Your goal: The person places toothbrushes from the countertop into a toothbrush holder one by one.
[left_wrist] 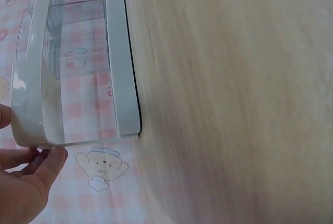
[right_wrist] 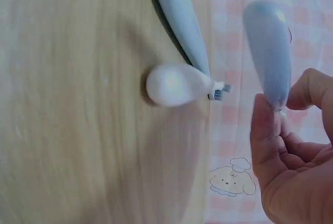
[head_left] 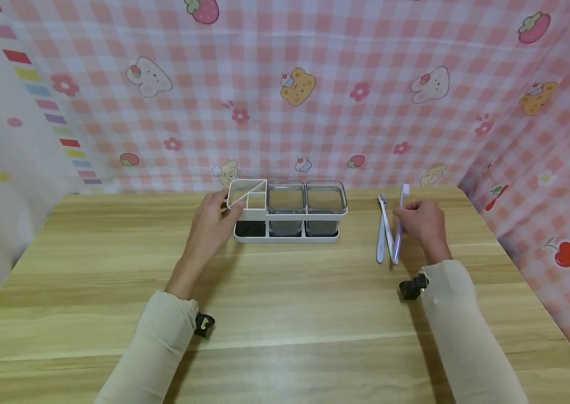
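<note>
A white toothbrush holder [head_left: 295,216] stands upright on the table, with two clear cups [head_left: 286,197] in its right part and a divided section at its left. My left hand [head_left: 209,223] grips the left end of its upper tier, thumb in front; in the left wrist view the fingertips [left_wrist: 52,160] are against the white end. My right hand [head_left: 423,224] pinches a lavender toothbrush [right_wrist: 268,52] between thumb and fingers, its bristle head pointing up. Beside it on the table lie a white toothbrush [head_left: 387,224] and a blue-grey toothbrush [head_left: 380,244], their heads close together.
The wooden table [head_left: 285,314] meets a pink checked cloth [head_left: 264,129] hanging behind the holder. More of this cloth hangs along the right side. A whitish cloth [head_left: 17,146] covers the left side.
</note>
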Demonstrator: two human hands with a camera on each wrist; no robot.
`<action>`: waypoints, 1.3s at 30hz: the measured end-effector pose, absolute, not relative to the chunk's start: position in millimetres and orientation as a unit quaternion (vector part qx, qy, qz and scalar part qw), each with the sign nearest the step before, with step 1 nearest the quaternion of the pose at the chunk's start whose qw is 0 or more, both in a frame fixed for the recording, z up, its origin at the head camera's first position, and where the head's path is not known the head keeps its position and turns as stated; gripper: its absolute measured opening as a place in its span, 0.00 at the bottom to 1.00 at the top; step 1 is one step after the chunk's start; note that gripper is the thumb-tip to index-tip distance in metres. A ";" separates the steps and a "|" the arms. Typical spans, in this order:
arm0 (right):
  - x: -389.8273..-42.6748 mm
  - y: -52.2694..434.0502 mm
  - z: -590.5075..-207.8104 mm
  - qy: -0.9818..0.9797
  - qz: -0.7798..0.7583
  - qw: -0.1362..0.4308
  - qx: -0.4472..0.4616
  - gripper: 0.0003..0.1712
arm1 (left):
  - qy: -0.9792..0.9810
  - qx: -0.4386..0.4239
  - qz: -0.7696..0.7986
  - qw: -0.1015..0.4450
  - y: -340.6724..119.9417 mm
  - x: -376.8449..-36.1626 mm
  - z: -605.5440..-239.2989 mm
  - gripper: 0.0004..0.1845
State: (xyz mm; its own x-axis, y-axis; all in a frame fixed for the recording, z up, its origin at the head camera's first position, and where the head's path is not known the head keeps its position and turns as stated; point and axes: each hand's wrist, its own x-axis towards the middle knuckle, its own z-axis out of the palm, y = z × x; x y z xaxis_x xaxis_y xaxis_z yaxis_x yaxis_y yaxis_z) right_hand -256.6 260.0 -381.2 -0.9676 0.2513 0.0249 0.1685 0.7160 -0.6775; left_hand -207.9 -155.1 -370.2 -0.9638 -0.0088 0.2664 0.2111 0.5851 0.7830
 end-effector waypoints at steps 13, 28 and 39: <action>-257.2 244.1 -375.4 -0.866 0.480 0.080 -0.118 0.19 | -0.878 -0.055 -0.458 0.126 -154.4 -209.5 -369.1 0.23; -250.1 213.6 -343.2 -0.752 0.643 0.123 -0.075 0.05 | -0.878 -0.054 -0.460 0.123 -155.0 -208.0 -369.3 0.23; -240.2 190.2 -315.6 -0.715 0.682 0.147 -0.045 0.04 | -0.880 -0.061 -0.453 0.130 -155.9 -209.3 -369.3 0.22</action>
State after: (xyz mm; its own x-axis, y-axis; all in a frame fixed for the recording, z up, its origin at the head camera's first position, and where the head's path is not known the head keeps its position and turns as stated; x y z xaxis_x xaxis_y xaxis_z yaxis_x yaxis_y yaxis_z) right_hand -240.2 190.2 -315.6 -0.9530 0.2645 0.1480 -0.1355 0.0652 -0.9886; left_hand -209.3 -155.9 -369.3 -0.9587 -0.0097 0.2842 0.2256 0.5823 0.7810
